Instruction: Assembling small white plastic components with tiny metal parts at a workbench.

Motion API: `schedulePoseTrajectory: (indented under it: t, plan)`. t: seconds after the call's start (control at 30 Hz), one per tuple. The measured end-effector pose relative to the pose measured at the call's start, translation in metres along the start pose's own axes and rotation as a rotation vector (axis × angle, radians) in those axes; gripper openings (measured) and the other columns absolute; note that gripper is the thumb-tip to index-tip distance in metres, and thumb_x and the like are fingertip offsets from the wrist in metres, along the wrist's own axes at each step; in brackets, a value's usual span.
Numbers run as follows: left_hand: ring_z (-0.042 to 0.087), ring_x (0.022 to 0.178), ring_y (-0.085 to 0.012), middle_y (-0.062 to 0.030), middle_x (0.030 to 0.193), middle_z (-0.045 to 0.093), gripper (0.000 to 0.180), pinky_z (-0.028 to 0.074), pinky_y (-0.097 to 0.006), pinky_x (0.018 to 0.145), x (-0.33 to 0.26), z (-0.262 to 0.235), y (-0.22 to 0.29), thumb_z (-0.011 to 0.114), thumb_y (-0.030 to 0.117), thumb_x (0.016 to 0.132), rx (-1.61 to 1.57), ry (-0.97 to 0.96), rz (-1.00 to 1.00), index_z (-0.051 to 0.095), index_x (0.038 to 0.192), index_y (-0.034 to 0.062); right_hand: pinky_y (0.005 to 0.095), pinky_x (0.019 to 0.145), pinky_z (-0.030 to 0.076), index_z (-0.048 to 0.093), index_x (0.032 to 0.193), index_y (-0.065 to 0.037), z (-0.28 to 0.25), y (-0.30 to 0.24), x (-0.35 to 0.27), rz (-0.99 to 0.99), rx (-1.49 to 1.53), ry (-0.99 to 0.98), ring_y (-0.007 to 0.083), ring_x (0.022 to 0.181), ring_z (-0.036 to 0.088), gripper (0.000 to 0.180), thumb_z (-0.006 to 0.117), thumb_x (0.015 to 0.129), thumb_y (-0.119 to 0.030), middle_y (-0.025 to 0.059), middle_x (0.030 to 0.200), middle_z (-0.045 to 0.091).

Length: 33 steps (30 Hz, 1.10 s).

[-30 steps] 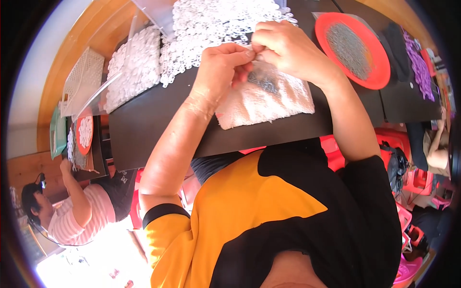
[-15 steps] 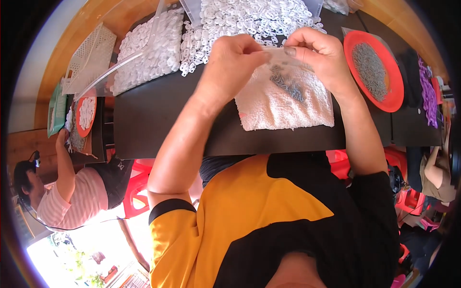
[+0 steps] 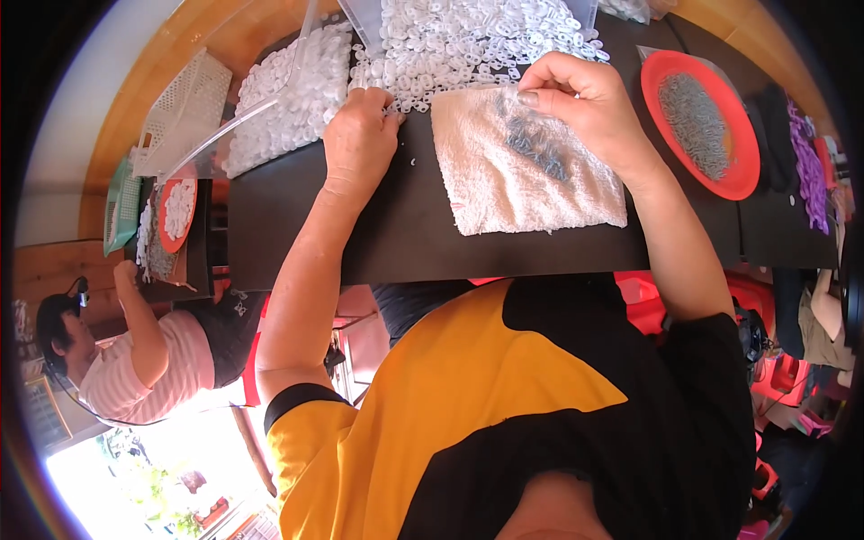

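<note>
A white towel (image 3: 526, 193) lies on the black table (image 3: 360, 247) with a small heap of grey metal parts (image 3: 537, 146) on it. My right hand (image 3: 589, 103) rests at the towel's far edge, fingertips pinched together on a small part just above the grey heap. My left hand (image 3: 360, 135) is to the left of the towel, fingers curled down at the near edge of a big pile of white plastic rings (image 3: 459, 40). What its fingertips hold is hidden.
A red plate (image 3: 740, 184) of grey metal parts stands at the right, with purple pieces (image 3: 805, 166) beyond it. More white rings (image 3: 288, 99) and a white basket (image 3: 184, 103) lie at the left. Another person (image 3: 144, 355) sits at a second table at the far left.
My hands were together over the towel's far edge. My left hand has moved left to the edge of the white ring pile, while my right hand stays at the towel.
</note>
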<state>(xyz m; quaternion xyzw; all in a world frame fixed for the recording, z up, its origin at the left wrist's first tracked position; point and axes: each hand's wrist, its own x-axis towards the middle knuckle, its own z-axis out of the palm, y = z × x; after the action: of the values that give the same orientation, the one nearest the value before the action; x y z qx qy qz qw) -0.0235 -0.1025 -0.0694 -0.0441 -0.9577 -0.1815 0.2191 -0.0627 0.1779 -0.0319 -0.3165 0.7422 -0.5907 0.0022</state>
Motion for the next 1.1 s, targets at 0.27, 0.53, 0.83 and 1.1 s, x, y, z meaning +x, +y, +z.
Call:
schedulePoseTrajectory:
  t: [0.27,0.53,0.83,1.1]
  plan:
    - [0.064,0.075,-0.0242,-0.0113,0.088,0.065,0.018,0.05,-0.035,0.07,0.011,-0.006,-0.008,0.074,0.009,0.076,-0.136,-0.141,-0.064,0.067,0.091,0.0033,0.0227,0.062,0.044,0.062,0.084,0.0,0.002,0.007,-0.001,-0.004,-0.032,-0.014,0.004,0.066,0.053,0.004,0.066,0.082,-0.001,-0.0018,0.068,0.059]
    - [0.059,0.067,-0.0236,-0.0096,0.081,0.061,0.016,0.048,-0.036,0.062,0.008,0.003,-0.007,0.071,0.009,0.078,0.252,0.097,0.222,0.066,0.094,0.0073,0.023,0.061,0.043,0.062,0.084,0.001,0.001,0.005,0.001,-0.024,-0.063,-0.011,0.0048,0.066,0.052,0.004,0.065,0.081,0.0,-0.0013,0.068,0.058]
    - [0.051,0.052,-0.009,-0.0054,0.075,0.06,0.016,0.033,-0.021,0.04,0.016,-0.02,0.094,0.063,0.013,0.092,-1.365,-0.253,-0.648,0.063,0.093,-0.0025,0.0226,0.069,0.049,0.065,0.087,0.001,0.009,-0.005,0.0,0.041,0.17,0.12,0.0065,0.075,0.06,0.004,0.063,0.084,0.0,0.0003,0.079,0.064]
    - [0.057,0.06,-0.014,-0.0107,0.082,0.063,0.013,0.041,-0.025,0.044,0.013,-0.006,0.122,0.058,0.007,0.094,-1.664,-0.305,-0.646,0.06,0.097,-0.0056,0.0232,0.072,0.05,0.063,0.091,0.001,0.015,-0.002,-0.002,-0.008,0.239,0.169,0.0078,0.076,0.061,0.004,0.063,0.087,-0.001,0.0021,0.081,0.065]
